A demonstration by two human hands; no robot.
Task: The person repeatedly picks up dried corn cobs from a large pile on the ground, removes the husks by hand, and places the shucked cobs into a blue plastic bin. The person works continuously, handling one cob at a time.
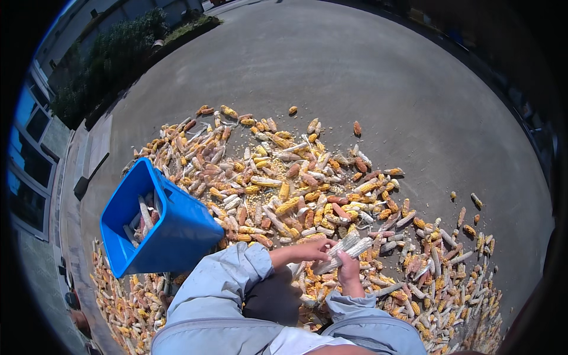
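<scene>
Two long whitish corn cobs are pressed side by side in front of me, above the corn heap. My left hand (pixel 317 250) grips the upper-left cob (pixel 347 242) from the left. From below and to the right, my right hand (pixel 349 268) holds the lower-right cob (pixel 360 248), thumb on top. Where the cobs meet, my fingers hide part of them, so I cannot tell if kernels remain there. Under and around both hands spreads a heap of corn ears (pixel 284 208), yellow, orange and pale, with loose kernels (pixel 277 171) among them.
A tall blue plastic bin (pixel 191 226) stands to my left, its mouth facing up and left, with bare cobs (pixel 146 215) inside. Grey concrete (pixel 310 57) stretches beyond the heap. Shrubs (pixel 115 57) and a windowed building wall (pixel 35 164) lie along the left.
</scene>
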